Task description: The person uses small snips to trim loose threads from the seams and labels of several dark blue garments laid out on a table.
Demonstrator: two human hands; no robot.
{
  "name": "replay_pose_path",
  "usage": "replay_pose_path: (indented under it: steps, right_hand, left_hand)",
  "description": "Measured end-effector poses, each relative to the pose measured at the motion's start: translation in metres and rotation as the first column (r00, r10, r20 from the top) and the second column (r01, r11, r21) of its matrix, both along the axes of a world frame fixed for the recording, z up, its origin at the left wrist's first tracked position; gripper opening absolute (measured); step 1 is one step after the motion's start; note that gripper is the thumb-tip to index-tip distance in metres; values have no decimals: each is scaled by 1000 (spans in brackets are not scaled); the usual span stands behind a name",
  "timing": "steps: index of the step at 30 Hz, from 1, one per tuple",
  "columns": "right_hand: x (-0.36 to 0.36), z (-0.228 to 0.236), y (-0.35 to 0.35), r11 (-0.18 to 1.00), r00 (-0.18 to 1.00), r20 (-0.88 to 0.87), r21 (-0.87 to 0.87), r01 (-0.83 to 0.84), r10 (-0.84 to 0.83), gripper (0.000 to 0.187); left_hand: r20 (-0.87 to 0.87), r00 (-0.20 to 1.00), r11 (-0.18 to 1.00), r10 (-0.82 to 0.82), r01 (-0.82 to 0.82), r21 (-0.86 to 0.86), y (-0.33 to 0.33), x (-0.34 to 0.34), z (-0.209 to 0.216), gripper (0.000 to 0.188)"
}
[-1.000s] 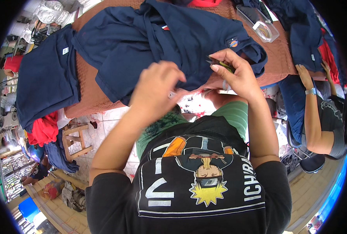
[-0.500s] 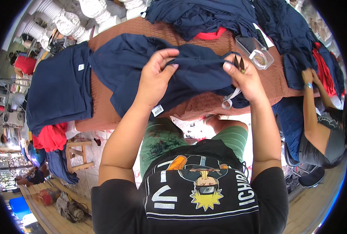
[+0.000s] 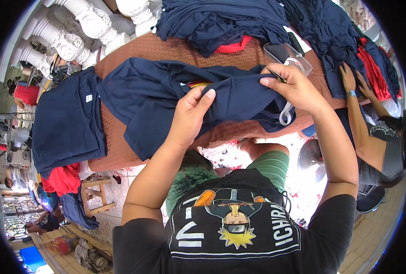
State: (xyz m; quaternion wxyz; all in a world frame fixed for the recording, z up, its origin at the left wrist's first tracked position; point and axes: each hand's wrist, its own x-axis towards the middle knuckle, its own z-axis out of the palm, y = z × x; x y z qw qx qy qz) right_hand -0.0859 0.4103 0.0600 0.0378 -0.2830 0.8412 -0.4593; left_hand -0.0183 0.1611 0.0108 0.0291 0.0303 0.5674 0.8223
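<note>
A navy blue garment (image 3: 153,100) lies loosely spread across the cloth-covered table before me. My left hand (image 3: 189,114) pinches its near edge between thumb and fingers, beside a small yellow and red patch that shows in a fold. Farther right, my right hand (image 3: 296,86) grips the same fabric, drawing it out between the hands. Small dark thread snips (image 3: 276,75) also sit in my right hand, their blades pointing left; its palm is hidden. A pale ribbon loop (image 3: 285,114) hangs below that hand.
Folded navy garments (image 3: 66,121) are stacked at the table's left end. A heap of navy cloth (image 3: 216,23) lies at the back. By the right hand stands a clear plastic box (image 3: 307,66). At right, a co-worker's hands (image 3: 349,82) rest on navy cloth. The brown tablecloth (image 3: 116,50) shows between.
My right hand has turned, and the snips' blades now point left instead of up. The fabric between my hands is spread wider and flatter. The co-worker's hands have moved apart.
</note>
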Motion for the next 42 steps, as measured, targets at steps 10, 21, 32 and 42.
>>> replay_pose_path:
  steps: [10, 21, 32, 42]
  right_hand:
    - [12, 2, 41, 995, 986, 168, -100, 0, 17, 9]
    - [68, -33, -43, 898, 929, -244, -410, 159, -276, 18]
    - [73, -41, -63, 876, 872, -323, -434, 209, -368, 12]
    - [87, 2, -26, 985, 987, -74, -86, -151, 145, 23]
  left_hand:
    - [-250, 960, 817, -129, -40, -576, 40, 18, 14, 22]
    - [-61, 997, 991, 49, -57, -125, 36, 16, -5, 22]
    - [-591, 804, 715, 56, -445, -538, 40, 34, 3, 18]
    - [-146, 986, 979, 77, -102, -177, 17, 23, 6, 22]
